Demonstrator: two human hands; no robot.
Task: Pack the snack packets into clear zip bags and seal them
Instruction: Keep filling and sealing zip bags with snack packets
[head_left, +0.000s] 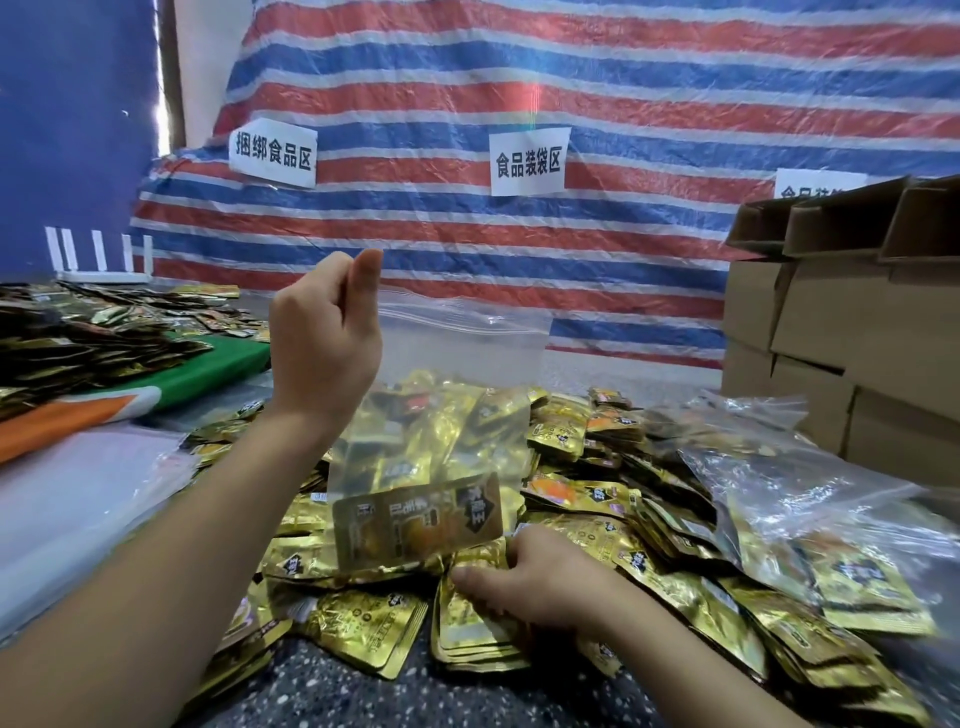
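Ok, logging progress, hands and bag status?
Left hand pinches clear zip bag, one packet inside. Right hand grips packets from pile. Bag unsealed.

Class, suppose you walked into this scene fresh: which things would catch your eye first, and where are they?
First, the heap of gold snack packets spread over the table in front. Above it the left hand pinches up a clear zip bag with a packet inside, while the right hand grips more packets. Behind hangs a red, white and blue striped tarp.
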